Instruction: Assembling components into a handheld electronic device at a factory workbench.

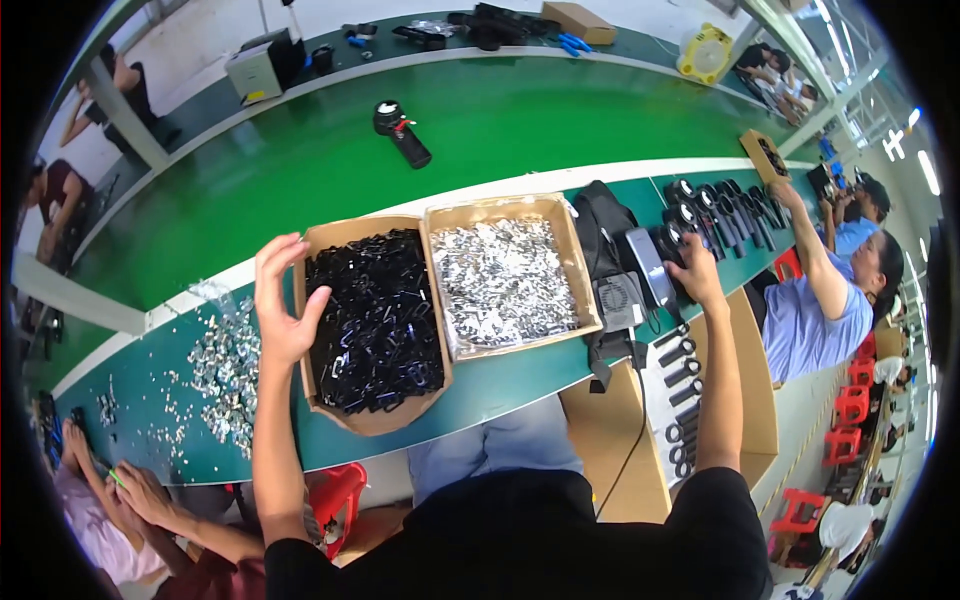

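Note:
My left hand (283,300) is raised at the left rim of a cardboard box (308,385) full of small black metal-looking parts (375,320). Its fingers and thumb are apart, with nothing in them. To the right of that box stands a second cardboard box (585,290) with many small silver parts (505,280). My right hand (700,272) reaches to the right side of the bench and closes on a black round-headed handheld device (667,241); its lower part is hidden. Beside it lie a grey flat block (650,265) and a black strapped bag (608,225).
Several black round-headed devices (735,215) lie in a row at right. A large carton (755,420) below holds more black pieces. Loose silver parts (225,370) cover the left bench. One device (402,133) lies on the green belt (300,150). Co-workers sit left and right (820,330).

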The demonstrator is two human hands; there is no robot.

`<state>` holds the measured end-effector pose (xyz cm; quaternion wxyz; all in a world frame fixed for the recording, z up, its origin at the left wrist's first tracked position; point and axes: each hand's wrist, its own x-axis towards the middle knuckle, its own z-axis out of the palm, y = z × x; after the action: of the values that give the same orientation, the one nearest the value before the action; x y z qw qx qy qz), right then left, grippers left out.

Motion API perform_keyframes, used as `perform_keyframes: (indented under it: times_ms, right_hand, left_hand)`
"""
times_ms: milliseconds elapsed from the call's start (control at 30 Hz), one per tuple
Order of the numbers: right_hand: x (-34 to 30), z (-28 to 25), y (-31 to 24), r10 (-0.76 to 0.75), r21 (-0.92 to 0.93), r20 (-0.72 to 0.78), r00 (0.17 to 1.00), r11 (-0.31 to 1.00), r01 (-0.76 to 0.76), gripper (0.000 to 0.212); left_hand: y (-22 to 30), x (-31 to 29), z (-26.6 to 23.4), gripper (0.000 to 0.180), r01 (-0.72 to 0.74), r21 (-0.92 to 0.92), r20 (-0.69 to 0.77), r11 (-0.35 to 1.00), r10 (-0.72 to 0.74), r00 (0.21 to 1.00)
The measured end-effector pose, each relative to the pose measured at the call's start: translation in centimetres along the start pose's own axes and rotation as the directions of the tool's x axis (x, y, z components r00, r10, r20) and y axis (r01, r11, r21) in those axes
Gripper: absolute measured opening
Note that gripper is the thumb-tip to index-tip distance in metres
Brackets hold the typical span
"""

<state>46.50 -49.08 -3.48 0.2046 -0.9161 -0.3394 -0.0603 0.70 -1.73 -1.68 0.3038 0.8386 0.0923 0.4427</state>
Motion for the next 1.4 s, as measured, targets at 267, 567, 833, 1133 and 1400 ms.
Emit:
perform_keyframes:
  times_ms: [267, 567, 833, 1133, 1400]
  right_hand:
    - [1.2, -5.1, -13.9, -0.233, 0.052, -0.226, 0.946, 0.967, 0.250, 0.060]
    - [2.0, -3.5, -28.4, -0.559, 0.023, -0.271, 0.784, 0.810, 0.586, 0.051]
    - [1.8, -1.4, -32.7, -0.808, 0.019, -0.216, 0.548, 0.558, 0.830, 0.041]
    - [3.3, 7.5, -44.6, -0.929, 0.314, -0.235, 0.286, 0.206, 0.927, 0.032]
    - [4.0, 9.1, -45.0, -0.873, 0.249, -0.253, 0.416, 0.357, 0.900, 0.029]
  left_hand:
    - [0.2, -1.1, -1.2, 0.052, 0.030, 0.034, -0.026, 0.999, -0.029, 0.999]
    - [0.3, -0.1, -0.7, 0.050, -0.004, 0.005, 0.008, 1.000, 0.004, 1.000]
    - [1.2, -0.5, -1.4, 0.052, -0.003, -0.148, 0.031, 0.989, 0.008, 0.999]
    - [0.5, 0.0, -1.0, 0.067, 0.110, -0.537, 0.085, 0.836, -0.075, 0.993]
    - [-0.2, -0.3, -1.5, 0.049, -0.066, -0.194, -0.101, 0.979, 0.047, 0.994]
